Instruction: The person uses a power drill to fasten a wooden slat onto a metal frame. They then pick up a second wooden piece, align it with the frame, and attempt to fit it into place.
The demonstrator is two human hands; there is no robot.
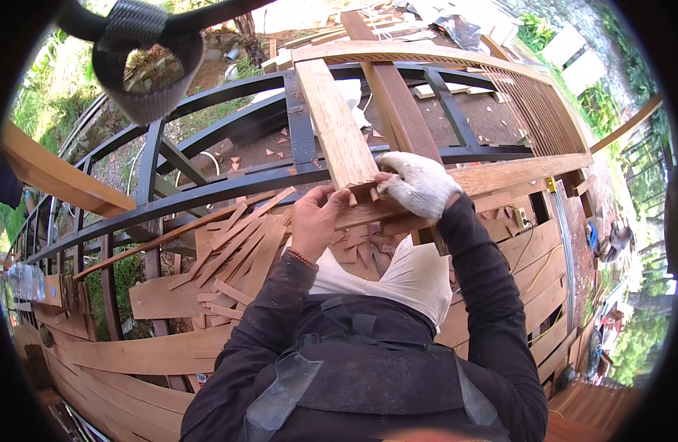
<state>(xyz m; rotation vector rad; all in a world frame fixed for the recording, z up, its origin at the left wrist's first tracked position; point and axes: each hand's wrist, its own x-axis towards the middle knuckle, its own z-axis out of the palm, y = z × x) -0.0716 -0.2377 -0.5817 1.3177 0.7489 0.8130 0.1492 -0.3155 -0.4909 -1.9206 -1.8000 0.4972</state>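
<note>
A pale wooden board (339, 125) lies across the black metal frame, its near end between my hands. Two short wooden pegs (374, 194) stick out at that end, beside a darker strip of wood. My bare left hand (315, 219), with a beaded bracelet at the wrist, pinches at the left peg with thumb and finger. From the other side my right hand (416, 186), in a white knit glove with fingertips showing, closes around the right peg. The fingers partly hide both pegs. Below the hands runs a long light wooden rail (501, 173).
The black metal frame (306, 118) curves across the view. A dark brown beam (405, 110) lies beside the board. Several thin offcuts (236, 247) are piled at left, above wide planks (151, 342). A slatted wooden panel (541, 110) stands right. A power outlet (521, 216) with a cable sits at right.
</note>
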